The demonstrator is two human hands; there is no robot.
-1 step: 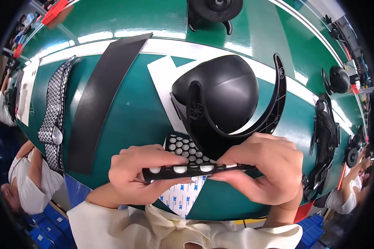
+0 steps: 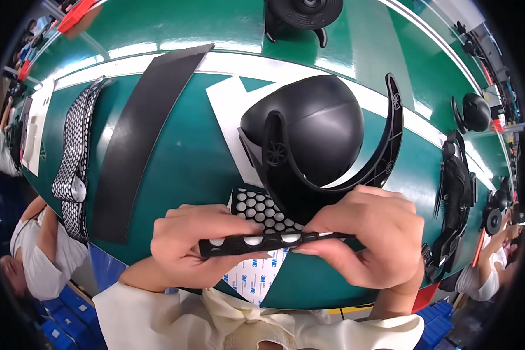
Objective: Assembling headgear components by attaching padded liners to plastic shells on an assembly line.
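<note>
Strip (image 2: 274, 238) spans left hand (image 2: 193, 245) to right hand (image 2: 374, 238), their fingers clamped on it. Dome (image 2: 315, 125) sits beyond them.

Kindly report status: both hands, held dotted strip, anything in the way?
Left hand, right hand: both pinching dotted strip. Strip spans between them. Black domed part beyond, possible obstacle.

Shell (image 2: 321, 131) behind held strip (image 2: 271, 240); panel (image 2: 143, 134) left of shell, on table (image 2: 184, 151).
</note>
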